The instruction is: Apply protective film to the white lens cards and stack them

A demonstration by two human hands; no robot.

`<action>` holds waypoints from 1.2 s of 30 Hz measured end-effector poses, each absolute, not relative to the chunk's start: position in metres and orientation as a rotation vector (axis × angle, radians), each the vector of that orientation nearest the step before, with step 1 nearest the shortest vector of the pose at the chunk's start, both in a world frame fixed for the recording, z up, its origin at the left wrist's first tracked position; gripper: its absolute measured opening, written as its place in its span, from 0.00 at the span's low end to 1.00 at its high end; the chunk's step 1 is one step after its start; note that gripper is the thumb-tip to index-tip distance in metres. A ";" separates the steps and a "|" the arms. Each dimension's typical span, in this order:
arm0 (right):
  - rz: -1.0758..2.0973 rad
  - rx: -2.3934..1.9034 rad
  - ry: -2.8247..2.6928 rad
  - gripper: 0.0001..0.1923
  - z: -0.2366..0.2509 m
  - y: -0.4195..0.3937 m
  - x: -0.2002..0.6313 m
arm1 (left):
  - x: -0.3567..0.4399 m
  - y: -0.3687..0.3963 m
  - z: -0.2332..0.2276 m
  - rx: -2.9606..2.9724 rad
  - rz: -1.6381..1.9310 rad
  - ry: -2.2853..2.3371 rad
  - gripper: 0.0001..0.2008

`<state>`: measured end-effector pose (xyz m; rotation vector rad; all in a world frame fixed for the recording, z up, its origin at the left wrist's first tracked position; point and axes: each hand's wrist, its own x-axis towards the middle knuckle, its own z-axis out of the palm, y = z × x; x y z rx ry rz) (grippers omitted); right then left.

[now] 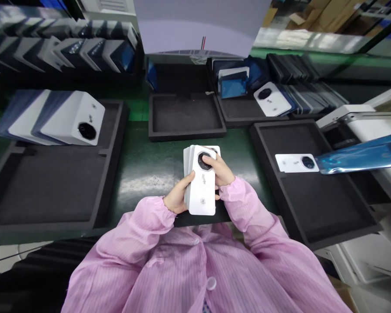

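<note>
A stack of white phone back covers (202, 187) is held upright in front of my chest, the top one showing a round black camera ring and dark printed marks. My left hand (178, 193) is closed around the stack's left side, its thumb on the edge. From the right, my right hand (222, 171) grips the upper part, with the thumb on the camera ring. One cover pokes out behind the stack at its upper right. Most fingers of both hands are hidden behind the covers.
On the left a black foam tray (52, 182) carries a leaning row of white covers (81, 117). Another tray (185, 113) sits ahead. In the right tray (326, 195) lies a white cover (291, 163) beside blue film (361, 152). Several rows of covers (65, 52) stand behind.
</note>
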<state>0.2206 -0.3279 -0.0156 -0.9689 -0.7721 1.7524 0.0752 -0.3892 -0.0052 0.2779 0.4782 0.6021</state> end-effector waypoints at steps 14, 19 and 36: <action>1.843 -1.030 -0.814 0.14 -0.014 -0.317 0.243 | 0.072 -0.390 -0.005 0.237 0.649 0.645 0.19; 1.884 -1.028 -0.853 0.16 -0.014 -0.316 0.244 | 0.068 -0.390 -0.003 0.290 0.609 0.647 0.23; 1.880 -0.908 -0.993 0.20 -0.001 -0.331 0.238 | 0.059 -0.386 0.001 0.408 0.758 0.644 0.31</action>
